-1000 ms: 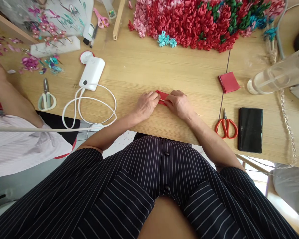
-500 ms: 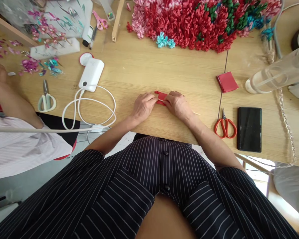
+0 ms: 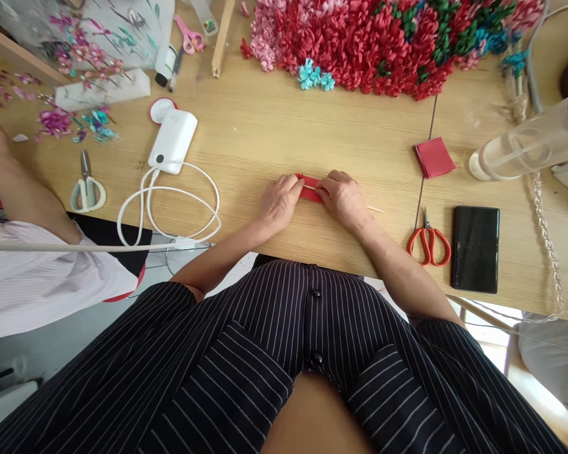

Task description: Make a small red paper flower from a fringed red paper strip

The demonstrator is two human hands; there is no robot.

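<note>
A small red paper piece (image 3: 310, 188) lies on the wooden table (image 3: 265, 132) between my two hands. My left hand (image 3: 279, 200) has its fingers closed on the paper's left end. On the right end my right hand (image 3: 343, 198) pinches the paper together with a thin wooden stick (image 3: 375, 209), whose tip pokes out to the right of the hand. Most of the paper is hidden under my fingers.
Red-handled scissors (image 3: 427, 239) and a black phone (image 3: 476, 248) lie to the right, a folded red paper stack (image 3: 434, 157) beyond them. A white charger (image 3: 173, 140) with coiled cable sits left. A pile of paper flowers (image 3: 383, 38) fills the far side. Another person's arm (image 3: 14, 183) is at left.
Both hands have kept their grip on the red paper with only small finger shifts. The stick's tip shows a little further out to the right.
</note>
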